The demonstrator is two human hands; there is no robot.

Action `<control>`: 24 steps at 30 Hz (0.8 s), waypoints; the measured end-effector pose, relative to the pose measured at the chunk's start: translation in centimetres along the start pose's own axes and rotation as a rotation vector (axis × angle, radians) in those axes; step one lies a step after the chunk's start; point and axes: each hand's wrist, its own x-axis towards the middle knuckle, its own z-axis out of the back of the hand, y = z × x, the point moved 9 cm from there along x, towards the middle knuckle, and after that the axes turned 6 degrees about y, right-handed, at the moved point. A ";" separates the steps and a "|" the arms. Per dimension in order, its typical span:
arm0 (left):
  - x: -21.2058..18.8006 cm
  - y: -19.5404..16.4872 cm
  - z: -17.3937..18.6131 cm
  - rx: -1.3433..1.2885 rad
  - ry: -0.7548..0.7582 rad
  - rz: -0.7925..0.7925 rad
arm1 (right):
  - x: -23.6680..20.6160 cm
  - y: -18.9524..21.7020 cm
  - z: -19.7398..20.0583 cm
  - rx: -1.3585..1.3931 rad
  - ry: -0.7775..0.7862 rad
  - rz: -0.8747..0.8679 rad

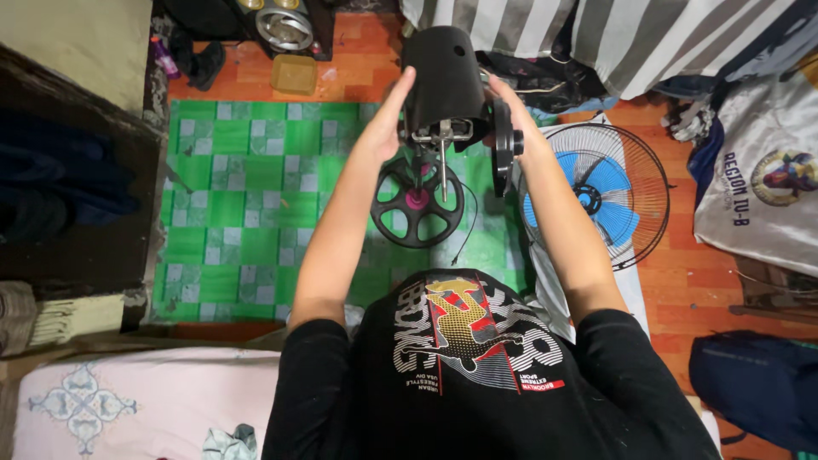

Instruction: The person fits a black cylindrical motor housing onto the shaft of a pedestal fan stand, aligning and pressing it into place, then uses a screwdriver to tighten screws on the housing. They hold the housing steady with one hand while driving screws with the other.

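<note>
I hold a black fan motor housing (443, 81) up in front of me, its metal shaft and bracket pointing down. My left hand (394, 115) presses against its left side. My right hand (514, 119) grips its right side, beside a black round part (503, 146) attached there. Below the housing, a black spoked fan base (417, 204) with a pink centre lies on the green checkered mat (247, 187). A thin black cord (467, 226) trails over the mat.
A fan grille with blue blades (601, 192) lies on the orange floor to the right. Striped fabric (596, 34) and a printed white bag (758, 179) are at the upper right, a dark backpack (758, 383) at the lower right, metal bowls (281, 25) at the top.
</note>
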 end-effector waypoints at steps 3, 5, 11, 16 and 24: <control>-0.3 -0.4 -1.2 -0.003 0.059 -0.064 | 0.2 0.3 -0.3 -0.134 -0.113 -0.010; -0.4 -0.9 -1.0 0.045 0.028 -0.105 | 0.8 1.0 -2.1 0.090 0.041 0.087; -0.5 -0.6 -0.1 -0.077 0.034 -0.113 | 2.0 1.0 -0.9 0.090 0.003 0.161; -0.8 -0.4 0.3 -0.023 0.034 -0.226 | 2.1 -0.2 0.4 0.067 -0.005 0.097; -0.8 0.1 0.4 -0.013 -0.028 -0.345 | 2.2 -1.1 1.2 -0.002 -0.050 -0.014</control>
